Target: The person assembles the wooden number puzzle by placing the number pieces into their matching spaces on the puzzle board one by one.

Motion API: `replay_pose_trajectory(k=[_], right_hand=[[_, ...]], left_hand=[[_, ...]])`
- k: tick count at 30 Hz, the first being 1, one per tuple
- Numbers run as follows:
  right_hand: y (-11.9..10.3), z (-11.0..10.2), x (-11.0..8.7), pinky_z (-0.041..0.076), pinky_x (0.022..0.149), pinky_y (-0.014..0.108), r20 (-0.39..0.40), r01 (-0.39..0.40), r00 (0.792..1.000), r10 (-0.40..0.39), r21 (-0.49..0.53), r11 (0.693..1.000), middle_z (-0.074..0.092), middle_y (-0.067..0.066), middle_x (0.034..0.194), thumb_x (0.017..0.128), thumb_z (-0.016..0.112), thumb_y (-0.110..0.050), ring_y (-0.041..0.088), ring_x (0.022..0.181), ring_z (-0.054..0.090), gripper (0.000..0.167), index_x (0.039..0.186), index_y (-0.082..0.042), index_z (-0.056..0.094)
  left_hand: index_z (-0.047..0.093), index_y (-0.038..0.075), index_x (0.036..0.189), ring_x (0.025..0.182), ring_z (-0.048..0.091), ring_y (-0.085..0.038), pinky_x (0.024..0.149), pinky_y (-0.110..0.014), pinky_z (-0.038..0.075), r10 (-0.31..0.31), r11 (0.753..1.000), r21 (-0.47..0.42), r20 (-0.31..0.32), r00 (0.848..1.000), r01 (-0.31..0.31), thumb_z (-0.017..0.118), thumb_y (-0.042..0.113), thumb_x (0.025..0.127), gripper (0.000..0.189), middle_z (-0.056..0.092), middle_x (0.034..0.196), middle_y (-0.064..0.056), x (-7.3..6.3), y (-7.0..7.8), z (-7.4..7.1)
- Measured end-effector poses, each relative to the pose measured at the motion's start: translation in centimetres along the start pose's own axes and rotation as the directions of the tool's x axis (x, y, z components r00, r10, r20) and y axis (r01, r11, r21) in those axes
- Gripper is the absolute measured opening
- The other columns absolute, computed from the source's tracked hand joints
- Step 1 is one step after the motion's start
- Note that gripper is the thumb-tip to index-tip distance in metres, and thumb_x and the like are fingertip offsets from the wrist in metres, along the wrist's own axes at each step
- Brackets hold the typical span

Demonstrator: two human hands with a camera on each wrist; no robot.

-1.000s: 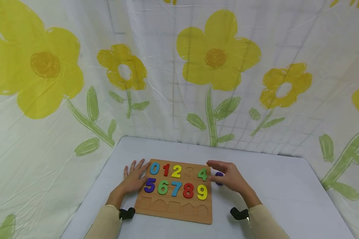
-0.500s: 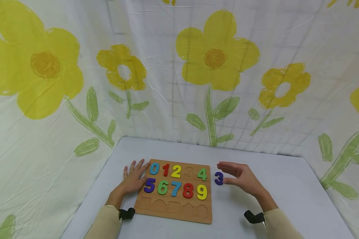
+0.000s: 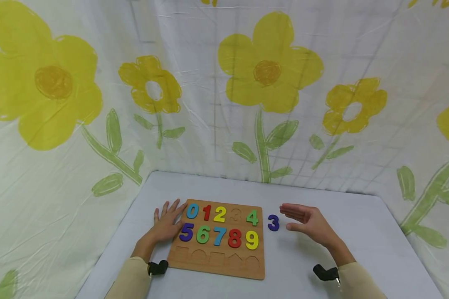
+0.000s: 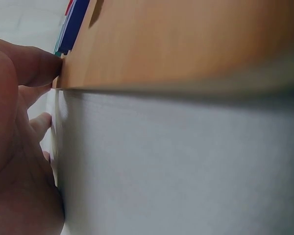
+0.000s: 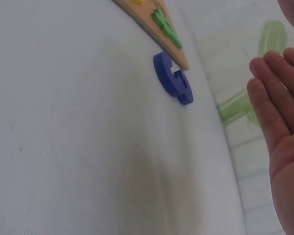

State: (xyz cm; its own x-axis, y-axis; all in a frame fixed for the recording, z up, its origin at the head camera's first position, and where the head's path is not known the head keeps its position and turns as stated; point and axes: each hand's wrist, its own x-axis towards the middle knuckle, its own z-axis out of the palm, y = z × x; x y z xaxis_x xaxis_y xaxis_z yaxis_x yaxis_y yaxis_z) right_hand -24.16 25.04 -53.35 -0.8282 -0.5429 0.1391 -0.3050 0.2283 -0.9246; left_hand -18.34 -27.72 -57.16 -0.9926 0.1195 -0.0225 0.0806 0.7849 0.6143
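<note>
A wooden number puzzle board (image 3: 243,265) lies on the table, bearing raised coloured digits; the recess for the 3 (image 3: 235,214) holds no piece. My left hand (image 3: 166,224) rests at the board's left edge with fingers spread, and in the left wrist view its thumb (image 4: 36,66) touches that edge near a dark blue digit (image 4: 74,24). Just off the board's right side lies the purple number 3 (image 3: 273,223), flat on the table. To the right of it, my right hand (image 3: 309,224) hovers with straight fingers and thumb apart, holding nothing.
Shaped recesses run along the board's near side. The white table (image 3: 321,199) ends at the back against a hanging cloth (image 3: 202,124) printed with yellow flowers. Each wrist wears a black camera mount, such as the right one (image 3: 325,273).
My right hand has drawn back to the right, from over the board's edge and the purple 3 to beside it, leaving the 3 uncovered on the table. The left hand stays put.
</note>
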Motion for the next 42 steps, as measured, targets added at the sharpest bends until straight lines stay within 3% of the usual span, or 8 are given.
replay_pose_trajectory(k=[12,19,24,32,42], right_hand=[[2.0,0.0,0.2,0.057,0.111,0.037,-0.024,0.0,1.0,-0.001,-0.029,1.0,0.065,0.029,0.151,0.094,0.084,-0.003,0.028,0.137,0.07,0.058,0.149,-0.006,0.066],[3.2,0.5,0.6,0.056,0.112,0.035,-0.029,-0.004,1.0,0.003,-0.044,0.999,0.067,0.025,0.15,0.092,0.087,-0.008,0.029,0.138,0.069,0.06,0.148,-0.008,0.067],[4.0,1.0,0.9,0.055,0.111,0.025,-0.033,-0.02,0.999,0.018,-0.071,0.997,0.07,0.019,0.149,0.089,0.092,-0.016,0.031,0.138,0.069,0.063,0.147,-0.009,0.068],[4.7,1.7,1.5,0.049,0.108,0.012,-0.05,-0.059,0.997,0.052,-0.154,0.986,0.073,0.011,0.147,0.084,0.097,-0.023,0.022,0.137,0.07,0.068,0.145,-0.012,0.07],[4.7,2.5,2.1,0.05,0.113,0.018,-0.057,-0.054,0.998,0.038,-0.316,0.947,0.074,0.007,0.145,0.083,0.097,-0.027,0.031,0.138,0.068,0.068,0.144,-0.013,0.072]], left_hand=[[0.042,0.009,0.168,0.164,-0.001,-0.062,0.123,-0.081,-0.016,0.017,1.0,0.012,-0.049,0.999,-0.017,0.059,0.019,0.103,0.068,0.023,0.179,-0.03,0.4,-1.4,1.1],[0.043,0.012,0.168,0.164,-0.001,-0.063,0.124,-0.08,-0.016,0.026,1.0,0.007,-0.037,0.999,-0.026,0.058,0.022,0.103,0.068,0.023,0.178,-0.029,0.3,-1.1,0.7],[0.043,0.013,0.168,0.165,-0.001,-0.061,0.124,-0.08,-0.016,0.022,1.0,0.011,-0.04,0.999,-0.022,0.058,0.022,0.102,0.068,0.024,0.179,-0.028,0.2,-0.9,0.7],[0.043,0.01,0.168,0.164,0.0,-0.062,0.123,-0.081,-0.016,0.016,1.0,0.023,-0.046,0.999,-0.015,0.059,0.018,0.103,0.068,0.023,0.179,-0.029,0.7,-1.6,1.3],[0.043,0.01,0.168,0.164,0.0,-0.062,0.123,-0.08,-0.016,0.016,1.0,0.025,-0.049,0.999,-0.015,0.06,0.019,0.103,0.067,0.024,0.179,-0.028,0.6,-1.8,1.3]])
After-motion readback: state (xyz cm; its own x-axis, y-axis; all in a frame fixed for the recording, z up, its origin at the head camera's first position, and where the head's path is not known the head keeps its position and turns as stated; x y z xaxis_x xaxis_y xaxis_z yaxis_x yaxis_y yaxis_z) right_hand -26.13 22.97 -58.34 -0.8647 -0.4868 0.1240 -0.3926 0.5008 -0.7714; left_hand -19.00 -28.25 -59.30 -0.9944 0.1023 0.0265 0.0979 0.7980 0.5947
